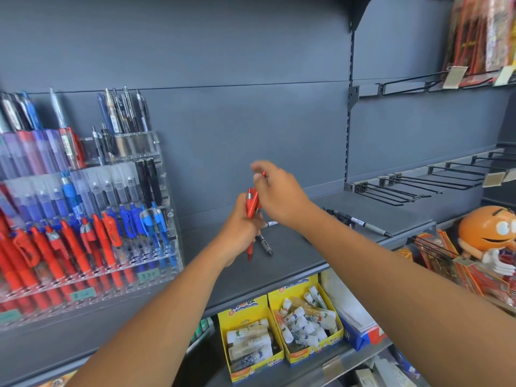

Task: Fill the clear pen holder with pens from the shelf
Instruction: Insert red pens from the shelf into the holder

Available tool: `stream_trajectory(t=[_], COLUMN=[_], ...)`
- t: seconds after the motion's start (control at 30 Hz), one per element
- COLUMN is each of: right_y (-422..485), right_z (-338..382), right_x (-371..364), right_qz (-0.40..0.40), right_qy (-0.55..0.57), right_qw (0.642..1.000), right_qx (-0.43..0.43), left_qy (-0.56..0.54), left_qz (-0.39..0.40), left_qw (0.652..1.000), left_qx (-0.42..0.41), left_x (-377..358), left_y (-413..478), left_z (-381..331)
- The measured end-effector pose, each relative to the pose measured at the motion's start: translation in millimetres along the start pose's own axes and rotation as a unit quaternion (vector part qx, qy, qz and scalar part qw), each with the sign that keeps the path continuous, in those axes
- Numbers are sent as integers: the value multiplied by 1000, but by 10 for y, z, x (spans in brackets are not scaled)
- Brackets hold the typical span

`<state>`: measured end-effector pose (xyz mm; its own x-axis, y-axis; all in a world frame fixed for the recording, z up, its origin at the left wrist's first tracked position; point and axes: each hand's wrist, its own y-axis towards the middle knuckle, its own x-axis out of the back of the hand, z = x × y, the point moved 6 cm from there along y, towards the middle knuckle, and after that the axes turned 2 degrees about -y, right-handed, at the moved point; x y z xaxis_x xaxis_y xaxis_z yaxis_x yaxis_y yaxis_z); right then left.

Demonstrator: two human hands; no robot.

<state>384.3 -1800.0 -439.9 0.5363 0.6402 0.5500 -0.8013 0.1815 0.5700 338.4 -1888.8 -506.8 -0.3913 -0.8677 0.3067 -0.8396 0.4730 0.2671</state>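
My left hand [240, 233] grips a bunch of red pens [252, 208] upright above the grey shelf [293, 255]. My right hand [279, 194] is just above and to the right of it, pinching one more red pen at its top end. A black pen [265, 244] lies on the shelf under my hands. Further right, more black pens [363, 223] lie loose on the shelf. The clear tiered pen holder [156, 191] stands at the left, packed with red, blue, purple and black pens.
Yellow boxes of glue sticks [279, 331] sit on the shelf below. An orange round figure [487, 233] and packaged goods stand at the right. Black wire hooks [418, 185] jut from the back panel on the right. The shelf's front edge runs diagonally under my forearms.
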Motion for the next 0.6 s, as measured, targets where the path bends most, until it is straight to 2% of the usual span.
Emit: stream_trajectory(t=[0.13, 0.37, 0.47, 0.6], right_y=[-116, -186, -216, -310], right_z=[3, 181, 263, 407], right_x=[-186, -95, -60, -172], right_qz=[43, 37, 19, 43], right_qy=[-54, -43, -106, -218], right_qw=[997, 998, 994, 975], right_qx=[35, 4, -1, 8], left_qy=[-24, -25, -27, 7], left_qz=[-14, -26, -43, -72], left_qw=[1000, 999, 999, 997], left_qx=[9, 2, -11, -40], left_x=[52, 190, 335, 553], left_y=[-43, -167, -272, -507], left_z=[1, 93, 107, 74])
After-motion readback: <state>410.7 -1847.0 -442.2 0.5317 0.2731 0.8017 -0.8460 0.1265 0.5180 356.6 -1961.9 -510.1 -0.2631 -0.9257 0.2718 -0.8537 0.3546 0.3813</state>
